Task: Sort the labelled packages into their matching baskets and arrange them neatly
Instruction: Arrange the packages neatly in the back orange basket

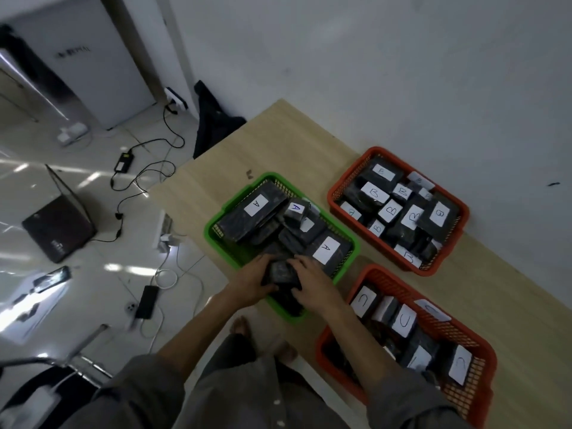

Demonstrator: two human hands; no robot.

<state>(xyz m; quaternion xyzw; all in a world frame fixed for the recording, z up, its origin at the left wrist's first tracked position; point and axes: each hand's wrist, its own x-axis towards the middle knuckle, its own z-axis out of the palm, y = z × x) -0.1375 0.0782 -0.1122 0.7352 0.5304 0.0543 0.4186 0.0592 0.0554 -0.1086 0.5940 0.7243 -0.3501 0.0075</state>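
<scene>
A green basket on the wooden table holds several black packages with white "A" labels, one large one at its far end. Both hands reach into its near corner. My left hand and my right hand grip a small black package from either side; its label is hidden. An orange basket at the back right holds several "B" packages. A second orange basket at the near right holds several "C" packages.
The table runs along a white wall on the right. Left of the table, on the tiled floor, lie a dark laptop, power adapters and cables. A dark bag leans at the table's far end.
</scene>
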